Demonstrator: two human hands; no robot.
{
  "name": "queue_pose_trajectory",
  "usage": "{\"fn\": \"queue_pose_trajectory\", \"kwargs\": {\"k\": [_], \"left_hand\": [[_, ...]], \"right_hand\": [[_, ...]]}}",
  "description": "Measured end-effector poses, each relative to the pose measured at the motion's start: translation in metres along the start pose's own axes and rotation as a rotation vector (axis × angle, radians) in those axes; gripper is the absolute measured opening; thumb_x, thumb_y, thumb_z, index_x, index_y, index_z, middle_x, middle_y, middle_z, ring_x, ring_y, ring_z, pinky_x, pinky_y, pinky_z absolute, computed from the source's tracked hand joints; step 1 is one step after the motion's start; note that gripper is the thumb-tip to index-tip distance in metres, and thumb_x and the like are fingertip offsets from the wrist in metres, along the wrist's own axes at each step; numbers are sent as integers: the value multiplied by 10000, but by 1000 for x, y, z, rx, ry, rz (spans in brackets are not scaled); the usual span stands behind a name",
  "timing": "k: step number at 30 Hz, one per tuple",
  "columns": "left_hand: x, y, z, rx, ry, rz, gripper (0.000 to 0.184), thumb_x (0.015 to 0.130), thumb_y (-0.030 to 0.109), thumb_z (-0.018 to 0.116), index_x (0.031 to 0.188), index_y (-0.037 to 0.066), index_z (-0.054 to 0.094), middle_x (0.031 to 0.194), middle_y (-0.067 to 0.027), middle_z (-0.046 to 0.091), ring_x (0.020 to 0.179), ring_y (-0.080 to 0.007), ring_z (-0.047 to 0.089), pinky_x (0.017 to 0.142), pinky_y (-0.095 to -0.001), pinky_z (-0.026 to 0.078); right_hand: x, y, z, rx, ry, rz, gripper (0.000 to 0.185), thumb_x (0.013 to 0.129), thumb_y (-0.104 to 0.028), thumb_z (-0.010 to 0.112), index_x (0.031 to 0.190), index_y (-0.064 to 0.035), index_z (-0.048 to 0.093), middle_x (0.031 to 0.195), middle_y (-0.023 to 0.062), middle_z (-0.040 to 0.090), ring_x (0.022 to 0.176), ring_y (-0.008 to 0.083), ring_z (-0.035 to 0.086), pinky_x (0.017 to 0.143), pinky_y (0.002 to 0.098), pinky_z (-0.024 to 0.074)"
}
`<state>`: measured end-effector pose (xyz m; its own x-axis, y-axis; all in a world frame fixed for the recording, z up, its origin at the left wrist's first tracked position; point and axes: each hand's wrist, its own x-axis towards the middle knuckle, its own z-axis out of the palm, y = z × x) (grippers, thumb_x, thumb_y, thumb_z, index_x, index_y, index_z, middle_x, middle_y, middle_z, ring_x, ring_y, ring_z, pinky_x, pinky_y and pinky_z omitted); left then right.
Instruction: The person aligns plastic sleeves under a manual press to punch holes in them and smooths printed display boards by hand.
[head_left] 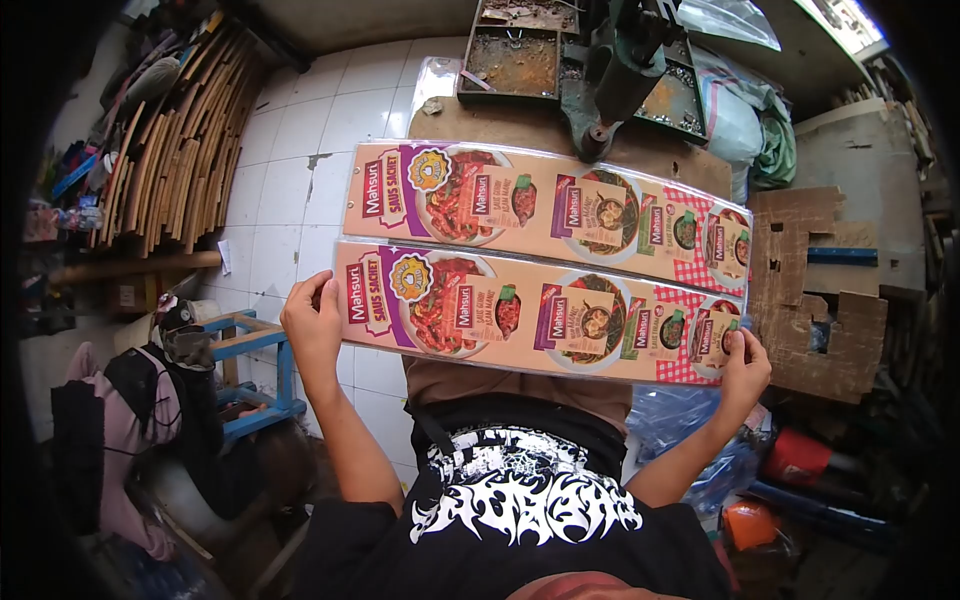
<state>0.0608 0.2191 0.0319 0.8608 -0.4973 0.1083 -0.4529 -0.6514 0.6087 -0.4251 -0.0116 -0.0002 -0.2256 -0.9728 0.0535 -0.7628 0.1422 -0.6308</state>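
My left hand [314, 318] grips the left end of a long printed sign panel [520, 315], thumb on its face. The fingers of my right hand [745, 368] are closed on its lower right corner. The panel is peach-coloured, with "Mahsuri Saus Sachet" lettering, pictures of food and sachets, and a red check pattern. Just beyond it lies a second panel [540, 200] with the same print, close along its far edge. Behind that one stands a dark green metal press [612, 85], its lower end near the panel's far edge. Both panels look glossy.
Behind the panels, metal trays [510, 92] hold small metal parts beside the press. A brown board [820, 345] with cut-outs is at the right. To the left are stacked wooden strips [165, 150], a blue wooden frame [262, 350] and white floor tiles [275, 200].
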Motion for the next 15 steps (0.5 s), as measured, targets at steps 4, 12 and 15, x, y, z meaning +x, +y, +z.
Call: {"fn": "queue_pose_trajectory", "kwargs": {"k": [4, 12, 15], "left_hand": [[-1, -7, 1, -126, 5, -26, 206, 904, 85, 633, 1053, -40, 700, 925, -114, 689, 791, -160, 649, 719, -288, 525], [1, -15, -8, -605, -100, -196, 208, 961, 72, 562, 1109, -72, 587, 942, -116, 682, 825, -100, 638, 730, -230, 521], [1, -19, -15, -773, -156, -200, 236, 974, 86, 560, 1151, -69, 552, 969, -115, 680, 844, -93, 646, 752, -215, 528]], "right_hand": [[0, 5, -1, 153, -50, 14, 286, 909, -186, 678, 1080, 41, 701, 960, 128, 710, 861, 167, 664, 785, 303, 521], [3, 20, 4, 344, -107, 55, 298, 939, -183, 658, 1107, 63, 669, 951, 84, 692, 864, 126, 627, 805, 266, 500], [4, 23, 4, 366, -123, 65, 282, 951, -178, 646, 1108, 56, 660, 952, 69, 685, 863, 114, 618, 798, 257, 497]]}}
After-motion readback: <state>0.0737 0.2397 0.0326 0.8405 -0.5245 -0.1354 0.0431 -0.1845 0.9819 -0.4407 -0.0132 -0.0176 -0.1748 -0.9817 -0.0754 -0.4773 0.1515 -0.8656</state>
